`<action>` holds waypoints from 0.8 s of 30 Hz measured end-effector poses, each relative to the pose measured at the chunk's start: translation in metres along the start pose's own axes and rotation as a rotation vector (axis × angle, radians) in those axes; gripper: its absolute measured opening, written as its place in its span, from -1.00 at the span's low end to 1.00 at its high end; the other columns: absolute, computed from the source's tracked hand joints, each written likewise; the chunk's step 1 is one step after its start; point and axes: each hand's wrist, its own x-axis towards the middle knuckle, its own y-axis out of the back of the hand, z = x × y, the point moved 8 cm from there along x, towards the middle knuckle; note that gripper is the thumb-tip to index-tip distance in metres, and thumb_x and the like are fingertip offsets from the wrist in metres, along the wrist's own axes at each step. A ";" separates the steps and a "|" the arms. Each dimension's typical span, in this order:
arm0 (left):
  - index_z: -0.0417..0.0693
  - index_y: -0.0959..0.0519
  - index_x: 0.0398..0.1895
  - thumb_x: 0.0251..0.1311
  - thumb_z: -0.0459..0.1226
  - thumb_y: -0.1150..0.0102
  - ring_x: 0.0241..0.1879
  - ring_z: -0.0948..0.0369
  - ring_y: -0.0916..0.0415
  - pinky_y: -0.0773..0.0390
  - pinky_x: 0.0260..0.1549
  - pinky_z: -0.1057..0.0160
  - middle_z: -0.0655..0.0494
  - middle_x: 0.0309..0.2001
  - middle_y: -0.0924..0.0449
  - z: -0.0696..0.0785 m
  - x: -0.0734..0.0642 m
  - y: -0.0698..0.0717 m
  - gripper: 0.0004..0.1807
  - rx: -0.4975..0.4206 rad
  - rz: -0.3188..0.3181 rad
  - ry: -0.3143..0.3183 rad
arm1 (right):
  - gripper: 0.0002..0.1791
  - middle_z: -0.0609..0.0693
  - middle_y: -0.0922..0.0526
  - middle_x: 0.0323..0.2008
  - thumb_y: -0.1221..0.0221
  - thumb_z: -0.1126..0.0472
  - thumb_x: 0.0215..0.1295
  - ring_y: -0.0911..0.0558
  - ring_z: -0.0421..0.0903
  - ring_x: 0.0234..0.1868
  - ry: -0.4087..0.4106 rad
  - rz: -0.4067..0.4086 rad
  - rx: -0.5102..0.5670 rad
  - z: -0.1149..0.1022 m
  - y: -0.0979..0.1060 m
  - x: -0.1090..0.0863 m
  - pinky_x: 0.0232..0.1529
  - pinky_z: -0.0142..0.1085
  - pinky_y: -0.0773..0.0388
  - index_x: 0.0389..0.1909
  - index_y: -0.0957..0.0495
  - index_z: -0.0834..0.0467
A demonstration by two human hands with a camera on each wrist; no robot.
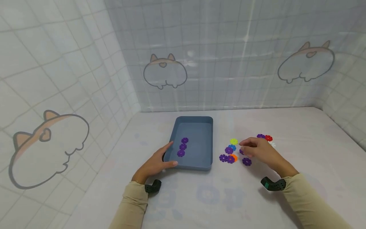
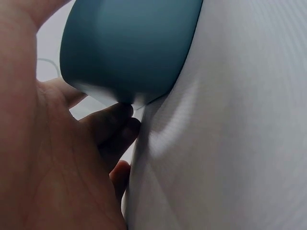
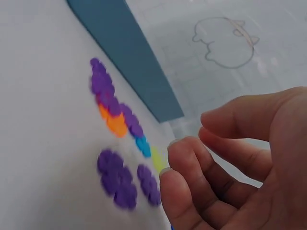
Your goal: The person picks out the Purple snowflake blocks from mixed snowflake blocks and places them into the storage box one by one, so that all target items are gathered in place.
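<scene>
A blue-grey rectangular tray [image 1: 195, 143] lies on the cloth with three purple notched plastic discs [image 1: 183, 146] in a row inside. My left hand [image 1: 155, 162] grips its near left corner, thumb by the near rim; in the left wrist view, fingers [image 2: 115, 124] bend beside the tray's wall [image 2: 129, 48]. Over loose discs right of the tray hovers my right hand [image 1: 258, 151], fingers loosely bent, nothing visible between them. A purple disc [image 1: 241, 151] is partly hidden by that hand. Nearer me lies another purple disc [image 1: 247, 161]; in the right wrist view, purple discs [image 3: 116, 179] sit beside the fingertips.
Between tray and right hand lie a yellow-green disc [image 1: 233, 141], a blue disc [image 1: 232, 147], an orange disc [image 1: 234, 157] and several purple discs [image 1: 223, 158]. Behind the hand are a red disc [image 1: 268, 138] and a partly covered white disc [image 1: 273, 144]. Tile-patterned walls [image 1: 217, 63] enclose the surface.
</scene>
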 end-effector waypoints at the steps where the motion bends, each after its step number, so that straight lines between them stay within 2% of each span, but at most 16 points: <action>1: 0.25 0.05 0.64 0.19 0.16 -0.31 0.55 -0.06 0.15 0.02 0.40 -0.28 0.00 0.59 0.09 -0.001 0.000 0.000 0.05 0.002 0.002 0.004 | -0.57 0.09 -0.66 -0.08 -0.20 0.03 0.44 -0.63 0.01 -0.12 -0.003 -0.003 -0.008 0.003 0.001 -0.001 -0.12 -0.16 -0.60 0.17 -0.56 0.23; 12: 0.28 0.06 0.64 0.20 0.16 -0.31 0.55 -0.07 0.15 0.01 0.39 -0.30 -0.02 0.59 0.09 -0.003 0.000 0.001 0.04 0.011 -0.002 0.003 | -0.71 0.07 -0.62 -0.15 -0.26 0.17 0.37 -0.58 0.00 -0.27 0.008 -0.031 -0.097 0.019 0.004 -0.009 -0.29 -0.23 -0.62 0.02 -0.61 0.22; 19: 0.19 0.04 0.64 0.23 0.05 -0.33 0.54 -0.12 0.16 0.01 0.37 -0.35 -0.06 0.59 0.10 0.000 0.000 0.000 0.02 -0.005 0.002 -0.016 | -0.74 -0.04 -0.63 -0.24 -0.32 0.21 0.30 -0.57 -0.07 -0.18 0.086 -0.084 -0.224 0.017 -0.001 -0.009 -0.21 -0.28 -0.59 -0.04 -0.65 0.20; 24: 0.13 0.05 0.64 0.24 -0.01 -0.34 0.54 -0.15 0.17 0.03 0.36 -0.37 -0.10 0.59 0.11 0.000 -0.001 0.001 0.02 -0.013 0.003 -0.025 | -0.71 -0.06 -0.61 -0.26 -0.35 0.21 0.24 -0.55 -0.07 -0.20 0.065 -0.113 -0.249 0.020 -0.003 -0.009 -0.22 -0.26 -0.56 -0.03 -0.67 0.17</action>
